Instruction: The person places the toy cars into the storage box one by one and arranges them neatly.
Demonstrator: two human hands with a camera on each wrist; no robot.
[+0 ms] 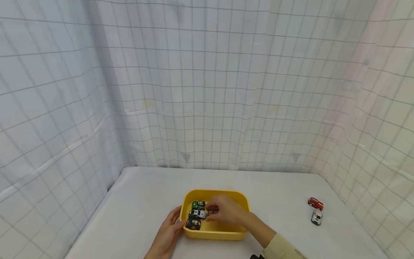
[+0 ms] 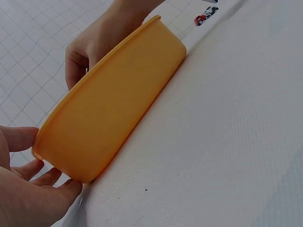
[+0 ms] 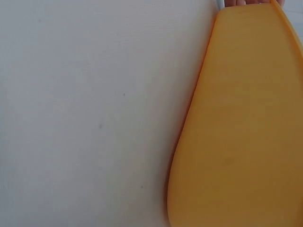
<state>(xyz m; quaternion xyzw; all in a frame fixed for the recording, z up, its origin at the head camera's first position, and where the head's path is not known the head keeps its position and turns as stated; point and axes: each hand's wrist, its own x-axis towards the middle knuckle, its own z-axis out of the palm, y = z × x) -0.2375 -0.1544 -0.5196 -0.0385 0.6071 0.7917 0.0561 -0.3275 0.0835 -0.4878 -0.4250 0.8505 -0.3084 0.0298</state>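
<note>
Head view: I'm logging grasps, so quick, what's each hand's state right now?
Left hand: holding the yellow tray by its rim.
Right hand: in the tray, fingers at a reddish toy car; whether gripped cannot be told.

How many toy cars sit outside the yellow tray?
2: the red car and, just below it in the head view, the white car, both right of the yellow tray.

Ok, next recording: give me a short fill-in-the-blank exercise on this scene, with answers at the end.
1. The tray is gripped at one end by the person's ____ hand.
2. Outside the tray, a white car lies beside a ____ car.
3. Inside, another car lies between the black car and the ____ car.

Missing words: left; red; green.
</note>
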